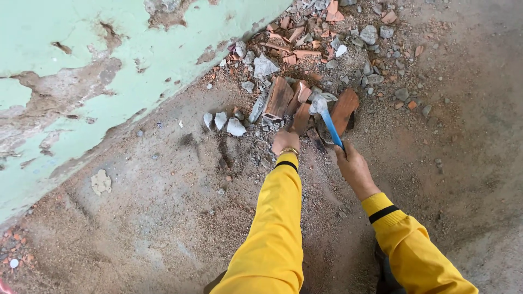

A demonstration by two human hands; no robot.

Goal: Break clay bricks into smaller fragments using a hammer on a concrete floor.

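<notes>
Dusty concrete floor (136,218): left hand (285,141) is steadying reddish broken brick (300,117), fingers closed; right hand (353,166) is gripping blue-handled hammer (327,121) above it.

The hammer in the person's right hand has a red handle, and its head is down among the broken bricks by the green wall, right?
Not quite: the hammer handle is blue, not red, as the head view shows. The right hand does hold it, its head among the broken bricks by the green wall.

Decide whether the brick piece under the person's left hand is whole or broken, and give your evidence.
Broken. The brick piece by the left hand has jagged ends, with more fragments around it; the right hand grips a blue-handled hammer.
</notes>
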